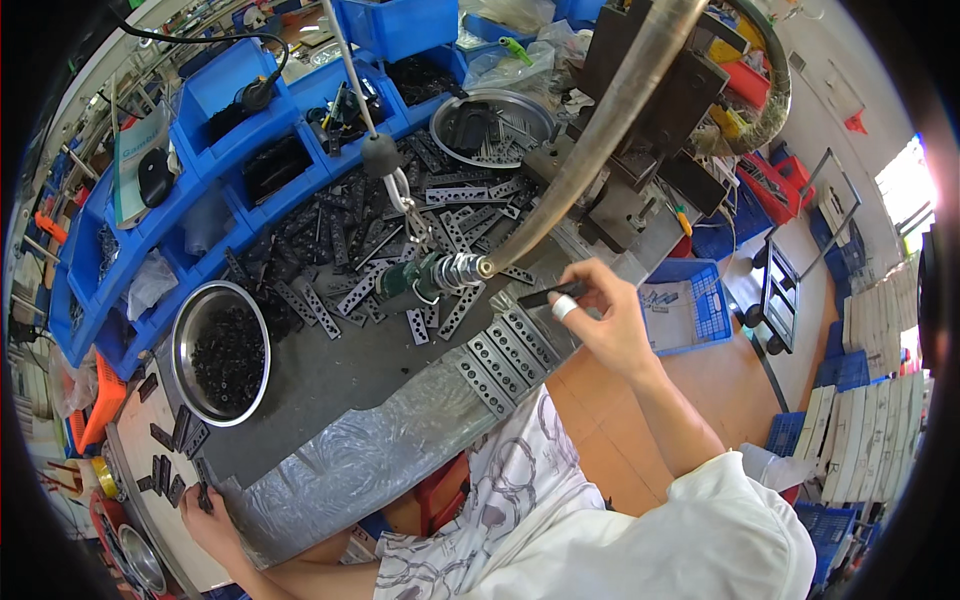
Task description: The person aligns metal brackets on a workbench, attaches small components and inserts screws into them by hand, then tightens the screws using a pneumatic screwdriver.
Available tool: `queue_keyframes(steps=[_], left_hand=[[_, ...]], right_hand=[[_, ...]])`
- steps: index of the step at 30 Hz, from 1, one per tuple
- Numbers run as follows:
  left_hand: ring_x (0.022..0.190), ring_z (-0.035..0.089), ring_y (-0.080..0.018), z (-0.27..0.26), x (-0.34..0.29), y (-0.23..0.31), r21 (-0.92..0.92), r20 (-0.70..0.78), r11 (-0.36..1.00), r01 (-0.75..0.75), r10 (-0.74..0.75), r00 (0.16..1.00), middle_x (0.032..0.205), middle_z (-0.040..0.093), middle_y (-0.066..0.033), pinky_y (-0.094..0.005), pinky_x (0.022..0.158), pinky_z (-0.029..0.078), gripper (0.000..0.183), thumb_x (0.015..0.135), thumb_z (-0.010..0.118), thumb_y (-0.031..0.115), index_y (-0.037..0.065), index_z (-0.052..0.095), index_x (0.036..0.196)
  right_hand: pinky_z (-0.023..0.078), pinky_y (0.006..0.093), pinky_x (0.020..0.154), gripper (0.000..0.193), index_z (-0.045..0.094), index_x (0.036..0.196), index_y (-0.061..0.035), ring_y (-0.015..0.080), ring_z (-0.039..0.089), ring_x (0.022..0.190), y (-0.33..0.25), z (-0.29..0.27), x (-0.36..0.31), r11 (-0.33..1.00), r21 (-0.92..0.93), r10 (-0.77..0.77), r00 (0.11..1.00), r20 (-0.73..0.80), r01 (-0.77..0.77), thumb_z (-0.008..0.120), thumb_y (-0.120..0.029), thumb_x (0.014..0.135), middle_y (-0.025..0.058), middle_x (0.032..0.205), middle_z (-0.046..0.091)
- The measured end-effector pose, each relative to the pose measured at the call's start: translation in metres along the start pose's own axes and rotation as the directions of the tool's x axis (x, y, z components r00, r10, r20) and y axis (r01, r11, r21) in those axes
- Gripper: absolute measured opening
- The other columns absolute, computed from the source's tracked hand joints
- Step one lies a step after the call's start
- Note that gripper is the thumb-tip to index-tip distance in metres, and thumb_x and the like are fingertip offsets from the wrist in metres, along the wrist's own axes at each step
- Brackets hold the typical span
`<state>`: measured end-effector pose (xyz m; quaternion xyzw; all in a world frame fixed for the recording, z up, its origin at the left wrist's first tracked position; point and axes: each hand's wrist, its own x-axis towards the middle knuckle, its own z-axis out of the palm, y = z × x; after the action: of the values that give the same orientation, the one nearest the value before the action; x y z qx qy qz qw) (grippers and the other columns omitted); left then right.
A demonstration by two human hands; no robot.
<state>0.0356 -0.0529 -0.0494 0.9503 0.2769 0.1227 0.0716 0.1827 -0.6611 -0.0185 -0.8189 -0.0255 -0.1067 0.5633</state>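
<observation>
My right hand (606, 318), with a white band round one finger, pinches a small dark bar (540, 298) just above the far end of a row of metal strips with holes (497, 368). These strips lie side by side on the plastic-covered table edge. At the lower left, my left hand (208, 522) has its fingers closed round a small black block (204, 497). Several similar black blocks (165, 470) lie beside it on a pale board. Over the table hangs a green air screwdriver (410, 285) on a hook, its hose rising to the upper right.
Loose perforated strips (350, 235) are heaped mid-table. A round metal bowl of small black parts (222, 350) stands left, another metal bowl (490, 128) at the back. Blue bins (225, 85) line the far side. A dark machine (640, 110) stands right, above a blue crate (695, 305).
</observation>
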Motion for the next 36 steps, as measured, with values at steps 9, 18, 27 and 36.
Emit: queue_keyframes(steps=[9, 18, 27, 36], left_hand=[[0.102, 0.069, -0.0385, -0.005, -0.009, 0.005, 0.153, -0.206, 0.95, -0.271, 0.299, 0.932, 0.115, 0.07, -0.0172, -0.0408, 0.087, 0.054, 0.026, 0.09, 0.072, 0.006, -0.003, 0.065, 0.113], [0.101, 0.072, -0.0275, -0.031, -0.106, 0.2, -0.465, 0.013, 0.828, -0.314, 0.361, 0.932, 0.115, 0.074, -0.0148, -0.0356, 0.092, 0.056, 0.018, 0.09, 0.076, 0.003, -0.005, 0.071, 0.105], [0.101, 0.069, -0.0351, -0.003, -0.106, 0.225, -0.346, -0.04, 0.814, -0.466, 0.483, 0.875, 0.123, 0.073, -0.0134, -0.0457, 0.086, 0.054, 0.025, 0.083, 0.086, 0.015, 0.002, 0.066, 0.089], [0.095, 0.068, -0.0331, -0.015, -0.101, 0.257, -0.398, 0.12, 0.889, -0.228, 0.296, 0.948, 0.101, 0.069, -0.0141, -0.042, 0.084, 0.054, 0.028, 0.083, 0.082, 0.002, -0.002, 0.07, 0.108]], right_hand=[[0.06, 0.0303, 0.084, 0.022, 0.066, 0.11, 0.0036, 0.0151, 0.069, 0.095, -0.019, 0.009, -0.024, 0.98, 0.2, -0.001, 0.999, -0.04, 0.009, 0.073, 0.007, 0.09, 0.009, 0.114, 0.066], [0.056, 0.034, 0.091, 0.019, 0.069, 0.102, 0.0026, 0.0181, 0.069, 0.103, -0.051, 0.055, -0.056, 0.909, 0.383, 0.06, 0.96, 0.275, -0.167, 0.08, 0.006, 0.088, 0.0111, 0.109, 0.073], [0.053, 0.0361, 0.081, 0.025, 0.062, 0.091, -0.0046, 0.026, 0.062, 0.099, -0.067, 0.11, -0.063, 0.704, -0.228, -0.458, 0.675, 0.578, 0.673, 0.073, -0.004, 0.068, 0.0079, 0.101, 0.068], [0.062, 0.0328, 0.072, 0.029, 0.071, 0.11, -0.0007, 0.0152, 0.071, 0.093, -0.076, 0.096, -0.051, 0.98, 0.183, -0.03, 0.858, 0.512, -0.075, 0.081, 0.002, 0.083, 0.0071, 0.109, 0.07]])
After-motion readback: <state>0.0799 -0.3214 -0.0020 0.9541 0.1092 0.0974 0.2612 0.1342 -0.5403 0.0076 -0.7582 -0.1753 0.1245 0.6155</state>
